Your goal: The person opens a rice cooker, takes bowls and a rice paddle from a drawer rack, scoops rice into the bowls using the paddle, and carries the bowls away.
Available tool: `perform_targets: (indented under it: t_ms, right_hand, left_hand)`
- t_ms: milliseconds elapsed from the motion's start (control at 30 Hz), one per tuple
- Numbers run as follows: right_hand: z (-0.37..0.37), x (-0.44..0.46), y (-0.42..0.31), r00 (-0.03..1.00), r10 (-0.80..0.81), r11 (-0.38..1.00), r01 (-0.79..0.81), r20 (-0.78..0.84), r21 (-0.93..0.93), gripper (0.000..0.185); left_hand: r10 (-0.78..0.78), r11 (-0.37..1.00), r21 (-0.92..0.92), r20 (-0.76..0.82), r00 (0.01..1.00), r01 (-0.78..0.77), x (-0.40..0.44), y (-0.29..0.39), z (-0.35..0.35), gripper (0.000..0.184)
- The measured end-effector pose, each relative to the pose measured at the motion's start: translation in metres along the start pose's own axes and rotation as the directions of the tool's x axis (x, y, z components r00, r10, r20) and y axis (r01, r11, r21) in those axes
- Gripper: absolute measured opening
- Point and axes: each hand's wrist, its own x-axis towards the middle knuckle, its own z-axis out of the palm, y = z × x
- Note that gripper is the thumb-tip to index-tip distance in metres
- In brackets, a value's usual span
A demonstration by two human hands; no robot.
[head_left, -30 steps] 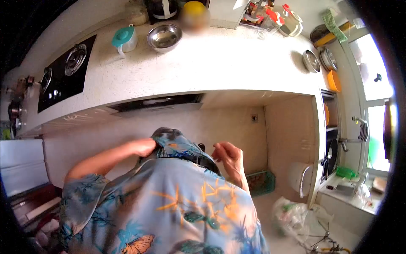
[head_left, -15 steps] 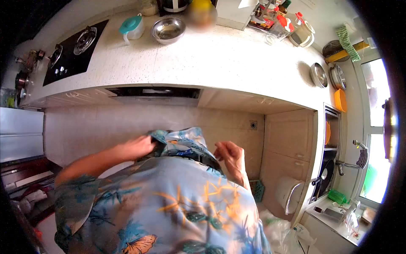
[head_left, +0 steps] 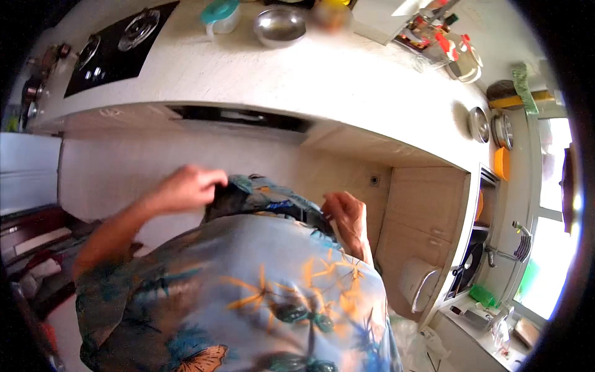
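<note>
Blue floral clothing with orange leaves and a butterfly covers my body. My left hand is beside the left edge of the bunched front fabric, its fingers curled and slightly blurred; whether they pinch the cloth is unclear. On the other side, my right hand is near the right edge of a dark strap at the waist. Its fingers are bent inward, and their tips are partly hidden, so any hold is unclear.
Ahead runs a white counter with a black stove, a teal-lidded jug and a steel bowl. At the right are a sink and faucet. A plastic bag lies low right.
The view has shifted, with the counter now higher in the picture. My left hand has risen and moved left off the fabric's edge. My right hand stays near the waist, fingers still bent.
</note>
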Motion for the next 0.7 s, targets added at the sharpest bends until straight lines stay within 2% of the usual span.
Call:
perform_targets:
  t_ms: [67,100,133,167,267,300,333,367,400,533,600,667,700]
  right_hand:
    - [0.008,0.002,-0.004,1.000,-0.001,0.999,0.001,0.002,0.052,0.020]
    - [0.009,0.004,-0.004,1.000,-0.015,0.999,0.014,0.020,0.050,0.021]
    - [0.012,0.007,-0.006,0.999,-0.033,0.998,0.031,0.031,0.051,0.022]
    - [0.015,0.009,-0.009,0.997,-0.049,0.998,0.047,0.055,0.047,0.021]
    - [0.027,0.013,-0.035,0.988,-0.133,0.991,0.132,0.078,0.018,0.022]
    - [0.031,0.012,-0.048,0.973,-0.197,0.979,0.203,0.123,-0.034,0.033]
    - [0.035,0.015,-0.051,0.929,-0.333,0.943,0.333,0.161,0.023,0.052]
    - [0.040,0.015,-0.060,0.922,-0.350,0.937,0.347,0.166,0.049,0.067]
    - [0.043,0.016,-0.064,0.899,-0.408,0.913,0.403,0.161,0.060,0.074]
    - [0.043,0.015,-0.078,0.901,-0.430,0.902,0.428,0.059,0.049,0.074]
    - [0.036,0.012,-0.089,0.892,-0.453,0.890,0.452,0.002,0.057,0.072]
    - [0.026,0.008,-0.104,0.858,-0.512,0.855,0.513,-0.039,0.071,0.071]
    - [0.021,0.009,-0.108,0.796,-0.601,0.790,0.606,-0.073,0.093,0.071]
  left_hand:
    - [0.051,0.988,-0.145,-0.046,0.998,-0.057,-0.002,-0.002,-0.032,0.016]
    - [-0.040,0.899,-0.436,0.024,0.999,0.047,-0.002,-0.009,-0.042,0.020]
    - [-0.020,0.764,-0.645,0.029,0.999,0.035,-0.002,-0.018,-0.052,0.023]
    - [0.013,0.721,-0.692,-0.024,1.000,-0.027,-0.002,-0.020,-0.058,0.023]
    - [0.067,0.541,-0.805,-0.247,0.967,-0.243,0.009,-0.013,-0.055,0.023]
    - [0.065,0.476,-0.840,-0.260,0.963,-0.259,0.012,-0.008,-0.052,0.024]
    - [0.075,0.430,-0.860,-0.268,0.960,-0.274,0.016,-0.005,-0.044,0.025]
    - [0.087,0.387,-0.880,-0.263,0.961,-0.276,0.020,0.001,-0.040,0.025]
    - [0.098,0.342,-0.898,-0.258,0.961,-0.276,0.022,0.006,-0.036,0.026]
    - [0.150,0.318,-0.892,-0.288,0.946,-0.322,0.031,0.025,-0.028,0.027]
    - [0.161,0.302,-0.909,-0.247,0.956,-0.286,0.030,0.035,-0.035,0.031]
    - [0.265,0.307,-0.877,-0.293,0.919,-0.368,0.031,0.048,-0.045,0.039]
    - [0.284,0.314,-0.862,-0.315,0.906,-0.398,0.031,0.056,-0.052,0.048]
